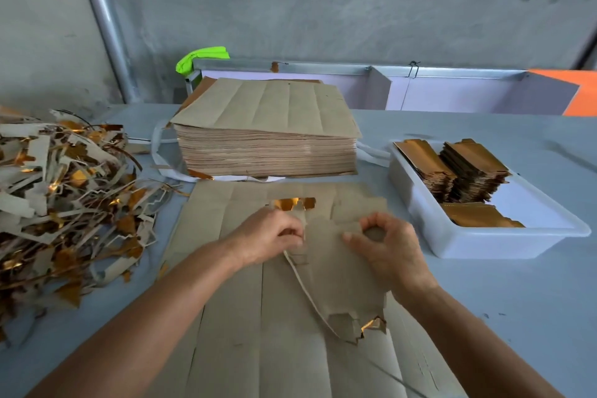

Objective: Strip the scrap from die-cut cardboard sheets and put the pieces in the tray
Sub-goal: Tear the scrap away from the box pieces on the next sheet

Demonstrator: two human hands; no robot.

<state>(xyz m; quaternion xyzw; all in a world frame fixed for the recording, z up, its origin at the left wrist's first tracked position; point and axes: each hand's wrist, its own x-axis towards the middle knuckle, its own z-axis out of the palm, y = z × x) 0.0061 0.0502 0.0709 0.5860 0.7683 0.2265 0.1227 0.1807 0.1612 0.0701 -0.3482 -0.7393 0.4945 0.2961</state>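
Hands on die-cut sheet
Left hand (271, 236) and right hand (389, 247) both pinch a jagged-edged kraft cardboard piece (339, 271), gold foil underside, over flat die-cut sheet (226, 349).

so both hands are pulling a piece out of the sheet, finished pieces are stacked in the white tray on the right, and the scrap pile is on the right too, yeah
Not quite: the scrap pile lies on the left of the table, not the right. The head view shows it. The rest holds: the left hand and right hand both pinch a piece over the sheet, and finished pieces sit stacked in the white tray on the right.
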